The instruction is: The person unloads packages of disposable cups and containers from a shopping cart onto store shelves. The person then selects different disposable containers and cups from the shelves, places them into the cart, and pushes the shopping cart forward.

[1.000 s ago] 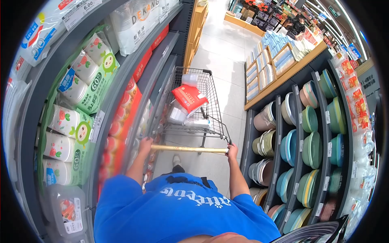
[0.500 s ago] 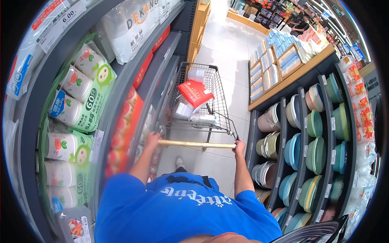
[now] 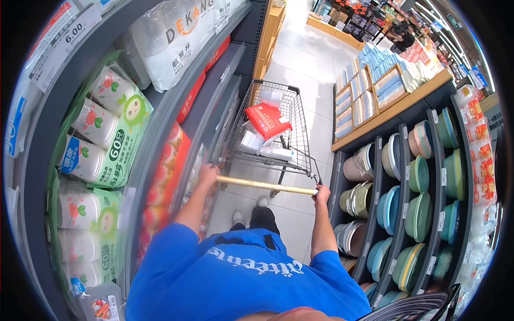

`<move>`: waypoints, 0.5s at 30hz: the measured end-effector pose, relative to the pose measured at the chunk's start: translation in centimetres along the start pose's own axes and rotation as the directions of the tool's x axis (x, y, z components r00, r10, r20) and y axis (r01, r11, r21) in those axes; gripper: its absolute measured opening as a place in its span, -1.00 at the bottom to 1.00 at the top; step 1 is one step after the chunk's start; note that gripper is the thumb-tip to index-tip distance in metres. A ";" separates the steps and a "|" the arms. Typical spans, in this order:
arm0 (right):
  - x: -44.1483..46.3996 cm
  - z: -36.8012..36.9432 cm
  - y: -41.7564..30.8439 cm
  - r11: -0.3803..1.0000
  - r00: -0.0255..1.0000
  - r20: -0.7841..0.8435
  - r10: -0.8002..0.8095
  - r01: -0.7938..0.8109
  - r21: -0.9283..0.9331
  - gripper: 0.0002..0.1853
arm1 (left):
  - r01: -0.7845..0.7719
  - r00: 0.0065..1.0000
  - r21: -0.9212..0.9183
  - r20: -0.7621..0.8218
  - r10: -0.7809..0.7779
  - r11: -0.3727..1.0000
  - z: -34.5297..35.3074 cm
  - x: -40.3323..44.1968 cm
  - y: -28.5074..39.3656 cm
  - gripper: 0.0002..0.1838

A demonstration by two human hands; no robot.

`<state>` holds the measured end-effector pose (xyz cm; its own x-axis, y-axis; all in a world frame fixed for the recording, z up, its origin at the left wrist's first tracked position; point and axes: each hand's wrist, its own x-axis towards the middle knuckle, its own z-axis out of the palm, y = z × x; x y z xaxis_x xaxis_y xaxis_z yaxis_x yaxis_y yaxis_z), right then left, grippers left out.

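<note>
Both my hands grip the handlebar of a wire shopping cart [image 3: 301,115] in front of me. My left hand [image 3: 208,175] is closed round the left end of the yellowish handlebar [image 3: 262,184]. On its right end, my right hand [image 3: 322,194] is wrapped the same way. Inside the cart lies a red package [image 3: 267,122], with a clear-wrapped bundle [image 3: 271,97] beyond it. White packs [image 3: 249,142] sit nearer to me, partly under the red one.
Shelves of packed paper cups [image 3: 88,158] rise close on my left. Stacked plastic basins [image 3: 388,208] fill the rack on my right, with folded towels [image 3: 369,91] past it. A person [image 3: 402,40] is far ahead. Pale floor tiles [image 3: 302,53] run along the aisle.
The cart and handlebar have shifted slightly right in view, the bar now tilting down to the right. A second foot has come into sight. Both hands keep their hold.
</note>
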<state>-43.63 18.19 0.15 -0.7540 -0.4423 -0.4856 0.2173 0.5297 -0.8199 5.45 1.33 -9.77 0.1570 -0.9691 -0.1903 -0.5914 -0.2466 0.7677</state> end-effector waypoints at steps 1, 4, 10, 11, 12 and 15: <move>0.7 -0.6 0.4 1.000 1.000 0.018 0.005 -0.005 0.004 -0.72 | 0.101 0.991 -0.060 0.099 -0.095 0.993 -1.9 -1.7 3.2 -0.66; 0.2 -0.2 0.4 1.000 1.000 0.005 0.020 -0.020 0.002 -0.73 | 0.194 0.980 -0.181 0.086 -0.181 0.964 -3.0 -2.7 5.2 -0.71; 1.1 -0.9 -0.1 0.998 0.999 0.011 0.047 -0.047 -0.032 -0.75 | 0.192 0.973 -0.206 0.170 -0.158 0.959 -1.7 -2.5 4.3 -0.81; 1.3 -0.9 -0.2 0.999 0.999 0.013 0.035 -0.035 -0.038 -0.77 | 0.215 0.968 -0.233 0.178 -0.176 0.948 -2.2 -2.9 5.6 -0.82; 1.4 -1.0 -0.2 0.999 0.999 0.015 0.049 -0.049 -0.017 -0.78 | 0.239 0.963 -0.259 0.187 -0.194 0.936 -2.8 -3.4 6.6 -0.83; 1.7 -0.6 0.3 1.000 1.000 0.015 0.022 -0.022 -0.015 -0.76 | 0.245 0.963 -0.325 0.190 -0.191 0.913 -2.6 -3.1 6.8 -0.83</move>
<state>-45.25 18.03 -0.73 -0.7398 -0.4413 -0.5079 0.2240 0.5503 -0.8044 3.04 2.73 -2.37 0.1134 -0.8878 -0.4461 -0.2448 -0.4601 0.8534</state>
